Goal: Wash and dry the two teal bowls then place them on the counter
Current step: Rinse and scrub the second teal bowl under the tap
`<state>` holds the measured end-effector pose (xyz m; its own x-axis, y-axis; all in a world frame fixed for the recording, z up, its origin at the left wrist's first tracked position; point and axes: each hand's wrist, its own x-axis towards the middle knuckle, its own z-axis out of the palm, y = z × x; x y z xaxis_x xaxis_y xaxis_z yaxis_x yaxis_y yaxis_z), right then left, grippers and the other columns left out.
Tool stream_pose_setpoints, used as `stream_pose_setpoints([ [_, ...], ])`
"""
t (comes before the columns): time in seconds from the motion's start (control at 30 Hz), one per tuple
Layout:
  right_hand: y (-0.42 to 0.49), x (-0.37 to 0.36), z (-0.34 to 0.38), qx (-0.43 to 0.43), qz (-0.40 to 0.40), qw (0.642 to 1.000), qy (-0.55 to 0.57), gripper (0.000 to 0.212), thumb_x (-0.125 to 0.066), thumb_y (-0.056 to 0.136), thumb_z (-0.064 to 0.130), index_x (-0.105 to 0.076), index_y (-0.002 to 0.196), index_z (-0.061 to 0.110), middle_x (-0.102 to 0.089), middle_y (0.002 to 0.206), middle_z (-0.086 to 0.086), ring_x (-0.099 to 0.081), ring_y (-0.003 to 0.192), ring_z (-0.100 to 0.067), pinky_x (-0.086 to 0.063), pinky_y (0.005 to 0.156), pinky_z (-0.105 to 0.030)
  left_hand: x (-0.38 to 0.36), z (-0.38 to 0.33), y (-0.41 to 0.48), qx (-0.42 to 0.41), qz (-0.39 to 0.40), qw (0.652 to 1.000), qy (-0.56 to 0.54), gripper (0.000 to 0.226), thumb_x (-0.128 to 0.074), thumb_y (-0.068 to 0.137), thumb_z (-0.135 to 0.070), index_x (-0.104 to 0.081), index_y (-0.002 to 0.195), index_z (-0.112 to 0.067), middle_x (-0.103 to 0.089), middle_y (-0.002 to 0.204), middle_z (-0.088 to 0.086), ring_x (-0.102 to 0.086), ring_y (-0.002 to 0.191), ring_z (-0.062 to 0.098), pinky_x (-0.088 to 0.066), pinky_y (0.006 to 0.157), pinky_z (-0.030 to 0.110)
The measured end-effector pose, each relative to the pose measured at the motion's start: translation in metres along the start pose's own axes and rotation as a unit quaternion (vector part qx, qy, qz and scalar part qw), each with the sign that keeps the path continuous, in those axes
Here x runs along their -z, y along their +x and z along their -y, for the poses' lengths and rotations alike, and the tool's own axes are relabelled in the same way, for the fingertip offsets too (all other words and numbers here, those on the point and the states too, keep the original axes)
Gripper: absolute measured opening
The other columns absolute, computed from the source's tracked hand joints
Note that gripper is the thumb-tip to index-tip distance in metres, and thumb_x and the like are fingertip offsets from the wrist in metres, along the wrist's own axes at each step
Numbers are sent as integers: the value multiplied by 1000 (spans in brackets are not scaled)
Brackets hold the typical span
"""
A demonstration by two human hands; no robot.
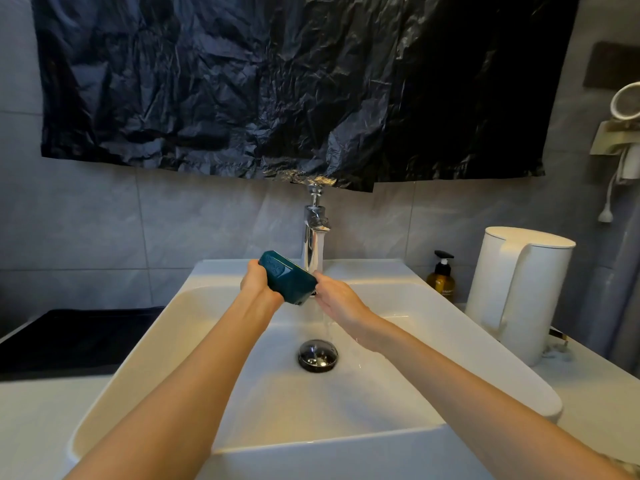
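Clasped by the left grip (255, 283) and merely touched by the straight-fingered right grip (338, 300), the wet teal bowl (290, 278) could be dropped.

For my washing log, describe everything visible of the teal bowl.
The teal bowl looks glossy, dark teal with a faint pattern on its outside. It is tilted on its side above the sink, in front of the running faucet. The left hand grips its left side; the right hand touches its right edge.

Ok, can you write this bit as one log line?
step: rinsing | left hand: grips small teal bowl, tilted | right hand: touches bowl's rim under running chrome tap | place: white ceramic sink
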<state>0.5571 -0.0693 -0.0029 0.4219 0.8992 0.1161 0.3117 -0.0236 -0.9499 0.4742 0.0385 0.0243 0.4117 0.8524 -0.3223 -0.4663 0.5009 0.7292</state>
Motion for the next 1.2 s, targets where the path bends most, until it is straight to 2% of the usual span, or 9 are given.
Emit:
stream_pose_setpoints([
  [0.17, -2, 7, -2, -2, 21, 1000, -13, 51, -32, 100, 21, -27, 150, 23, -32, 150, 7, -28, 141, -13, -22, 119, -38, -5, 6, -3, -6, -1, 1000, 0, 26, -42, 98, -27, -51, 115, -10, -59, 113, 16, -57, 108, 34, -48, 88, 54],
  [0.3, -13, 2, 1, 12, 44, 998, -45, 78, -41, 82, 25, -9, 153, 24, -25, 154, 3, -23, 142, -15, -18, 117, -34, -12, 11, -5, -11, -2, 1000, -10, 34, -45, 97, -32, -51, 121, -9, -58, 120, 17, -55, 111, 36, -46, 94, 57],
  [0.47, -23, 6, 4, 98, 19, 991, -94, 64, -30, 97, 3, 0, 152, 17, -12, 153, 11, -9, 139, 0, -10, 107, -15, -19, 19, -6, -14, 14, 1000, 11, 43, -41, 99, -39, -48, 126, -6, -57, 112, 18, -56, 108, 36, -48, 94, 54],
  [0.6, -19, 1, 5, 149, 23, 975, -161, 63, -28, 98, 7, -1, 153, 20, 0, 160, 9, 1, 144, 0, -4, 120, -26, -19, 28, -3, -24, 7, 998, 61, 43, -41, 99, -37, -53, 123, -3, -58, 107, 17, -56, 101, 33, -50, 92, 46],
  [0.8, -20, 21, -4, 210, -11, 940, -267, 54, -29, 99, 8, -21, 151, 20, -20, 157, 9, -19, 143, -4, -19, 113, -14, -21, 28, -5, -19, 18, 996, 80, 44, -42, 99, -41, -51, 125, -6, -56, 106, 15, -54, 103, 31, -46, 98, 48],
  [0.93, -20, 20, -3, 236, -29, 936, -259, 52, -31, 97, 11, -31, 149, 18, -29, 155, 5, -28, 141, -7, -27, 112, -17, -20, 26, -1, -20, 20, 995, 95, 43, -42, 99, -39, -53, 123, -5, -59, 100, 15, -56, 107, 32, -47, 98, 48],
  [1.03, -8, 14, -3, 174, -8, 971, -161, 58, -31, 91, 29, -28, 149, 30, -40, 148, -1, -43, 129, -16, -42, 104, -30, -18, 31, -4, -15, 53, 990, 132, 36, -44, 99, -36, -58, 110, -5, -61, 87, 14, -61, 92, 29, -50, 89, 45],
  [1.1, 3, 14, -2, 112, -26, 991, -62, 49, -31, 93, 47, -43, 140, 38, -57, 130, -7, -56, 113, -22, -49, 97, -42, -19, 32, -10, -8, 75, 988, 134, 30, -47, 98, -33, -59, 94, -7, -62, 86, 14, -60, 81, 27, -50, 86, 46],
  [1.2, 3, 20, -6, 45, -27, 998, -44, 56, -29, 91, 70, -64, 117, 34, -68, 111, -3, -63, 103, -17, -50, 94, -39, -19, 24, -12, -2, 85, 989, 123, 28, -48, 97, -34, -59, 87, -10, -62, 93, 15, -60, 82, 27, -49, 89, 46],
])
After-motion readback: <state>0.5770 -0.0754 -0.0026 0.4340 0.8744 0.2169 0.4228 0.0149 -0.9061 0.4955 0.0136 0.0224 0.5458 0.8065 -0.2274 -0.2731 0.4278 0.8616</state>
